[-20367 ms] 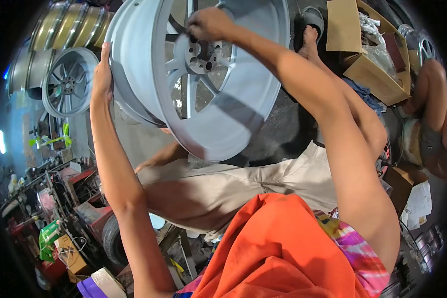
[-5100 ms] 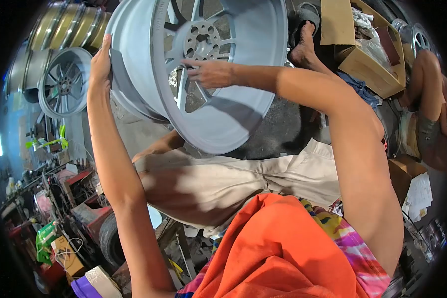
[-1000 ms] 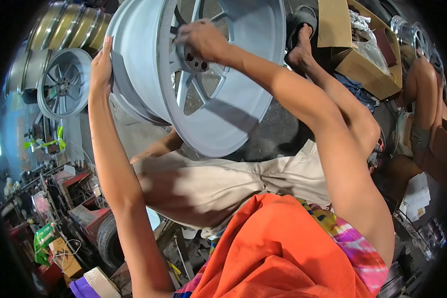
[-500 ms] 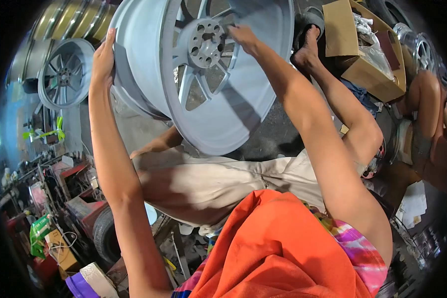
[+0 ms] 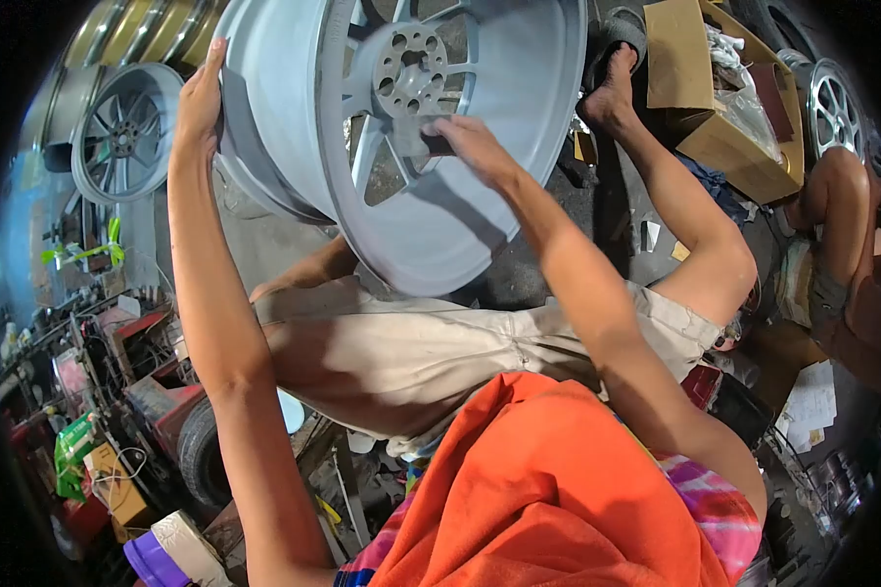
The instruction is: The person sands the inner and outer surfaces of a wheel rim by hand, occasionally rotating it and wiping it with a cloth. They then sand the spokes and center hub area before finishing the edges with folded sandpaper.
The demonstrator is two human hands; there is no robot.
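Note:
A large grey wheel rim [image 5: 480, 225] stands tilted in front of me, its spokes and round hub [image 5: 411, 75] facing right. My left hand [image 5: 201, 103] lies against the rim's outer barrel at the left, thumb up, fingers hidden behind its edge. Below the hub, over the lower spokes, my right hand [image 5: 472, 149] pinches a small dark flat piece [image 5: 435, 140], blurred at its left side. The piece overlaps the spokes; whether it touches them I cannot tell.
Other rims stand at the upper left [image 5: 122, 137] and upper right [image 5: 834, 106]. An open cardboard box [image 5: 690, 88] holds plastic wrapping. Cluttered tools and a small tyre [image 5: 204, 455] lie at lower left. Another person's bent leg [image 5: 845, 210] shows at the right edge.
My right hand has moved down from beside the hub to the lower spokes, and the dark piece now shows more clearly. My left hand keeps its place on the rim.

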